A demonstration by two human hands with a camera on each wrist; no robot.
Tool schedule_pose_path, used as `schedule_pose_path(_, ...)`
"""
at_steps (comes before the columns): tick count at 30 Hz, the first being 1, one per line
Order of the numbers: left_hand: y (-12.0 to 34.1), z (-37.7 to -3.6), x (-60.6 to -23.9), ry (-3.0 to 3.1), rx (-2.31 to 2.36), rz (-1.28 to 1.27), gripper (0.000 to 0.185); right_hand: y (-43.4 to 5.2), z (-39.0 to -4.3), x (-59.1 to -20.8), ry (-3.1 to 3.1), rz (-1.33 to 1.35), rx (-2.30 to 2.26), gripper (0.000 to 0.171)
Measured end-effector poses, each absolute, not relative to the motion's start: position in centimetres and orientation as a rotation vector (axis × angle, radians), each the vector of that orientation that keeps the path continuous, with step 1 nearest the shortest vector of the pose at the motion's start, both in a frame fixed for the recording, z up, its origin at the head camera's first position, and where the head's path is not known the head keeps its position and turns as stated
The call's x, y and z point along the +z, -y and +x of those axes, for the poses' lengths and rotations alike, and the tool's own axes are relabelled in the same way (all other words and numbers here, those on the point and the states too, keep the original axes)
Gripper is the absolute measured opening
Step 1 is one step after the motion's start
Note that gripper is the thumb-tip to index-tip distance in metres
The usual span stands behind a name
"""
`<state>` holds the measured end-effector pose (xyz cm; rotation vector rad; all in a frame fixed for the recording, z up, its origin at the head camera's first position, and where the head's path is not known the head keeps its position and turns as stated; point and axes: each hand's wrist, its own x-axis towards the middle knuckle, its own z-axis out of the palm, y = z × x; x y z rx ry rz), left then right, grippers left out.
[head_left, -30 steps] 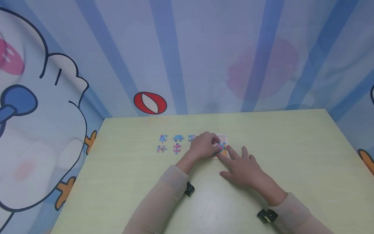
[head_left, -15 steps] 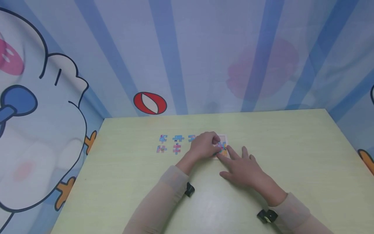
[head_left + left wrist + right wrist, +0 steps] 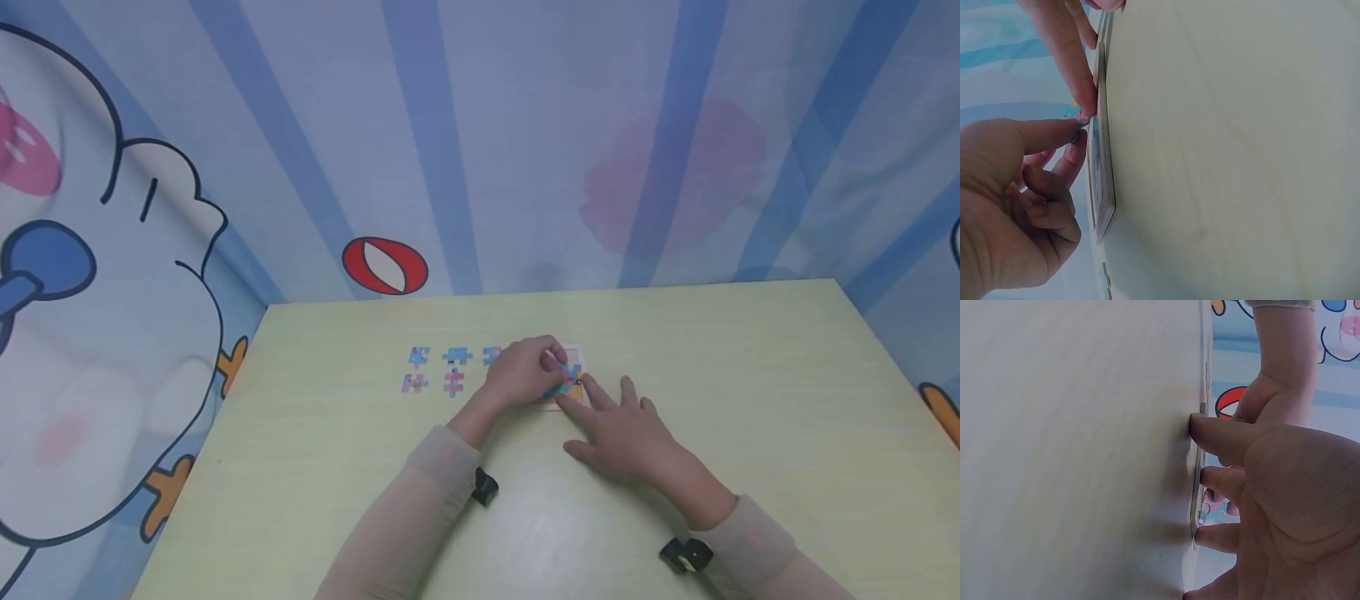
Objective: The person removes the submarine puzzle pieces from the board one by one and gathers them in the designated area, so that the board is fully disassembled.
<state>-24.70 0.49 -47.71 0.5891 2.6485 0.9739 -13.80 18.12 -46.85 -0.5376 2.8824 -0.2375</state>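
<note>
My left hand [image 3: 525, 371] bends over the puzzle tray [image 3: 582, 357], a small light-rimmed square with colourful pieces fitted in its lower part. Between thumb and forefinger it pinches a puzzle piece [image 3: 1083, 123], seen nearly edge-on at the tray's surface in the left wrist view; its other fingers curl inward. My right hand [image 3: 630, 437] lies spread at the tray's lower right, forefinger and middle fingertip at the edge. In the right wrist view its fingertips [image 3: 1210, 477] come down along the tray's side. The left hand hides much of the tray's left half.
Left of the tray, loose jigsaw pieces [image 3: 457, 356] lie in two rows on the pale yellow table [image 3: 300, 467]. A cartoon-printed cloth [image 3: 510, 167] hangs behind the table's back edge. Small black devices [image 3: 486, 487] sit at both wrists.
The left fingertips have shifted slightly and lifted a little at the tray, showing more of the coloured pieces beneath. My right hand stays in place, and the loose pieces lie as before.
</note>
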Motion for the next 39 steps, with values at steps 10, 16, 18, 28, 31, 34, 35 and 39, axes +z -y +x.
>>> schedule_pose_path(10, 1.6, -24.6, -46.7, -2.598, 1.098, 0.484, 0.015, -18.0, -13.7, -46.7, -2.868, -0.518, -0.255, 0.066)
schedule_pose_path(16, 3.7, -24.6, -46.4, -2.617, 1.092, 0.482, 0.019, -18.0, -13.8, -46.8, -2.859, -0.499, -0.263, 0.065)
schedule_pose_path(18, 4.5, -24.6, -46.4, -2.617, 1.101, 0.47, 0.019, -18.1, -13.8, -47.1, -2.859, -0.497, -0.258, 0.066)
schedule_pose_path(28, 7.6, -24.4, -46.6, -2.627, 1.101, 0.35, 0.02, -18.0, -13.9, -47.0, -2.857, -0.494, -0.275, 0.066)
schedule_pose_path(31, 8.4, -24.4, -46.8, -2.627, 1.105, 0.324, 0.02, -18.0, -13.9, -47.0, -2.856, -0.497, -0.277, 0.066)
schedule_pose_path(34, 8.9, -24.4, -46.9, -2.632, 1.098, 0.311, 0.02, -18.1, -13.9, -47.1, -2.857, -0.499, -0.276, 0.066)
schedule_pose_path(35, 9.1, -24.4, -46.9, -2.631, 1.097, 0.308, 0.019, -18.1, -13.9, -47.1, -2.857, -0.499, -0.275, 0.066)
schedule_pose_path(39, 9.5, -24.4, -47.0, -2.629, 1.083, 0.307, 0.019, -18.0, -13.9, -47.1, -2.86, -0.501, -0.268, 0.066)
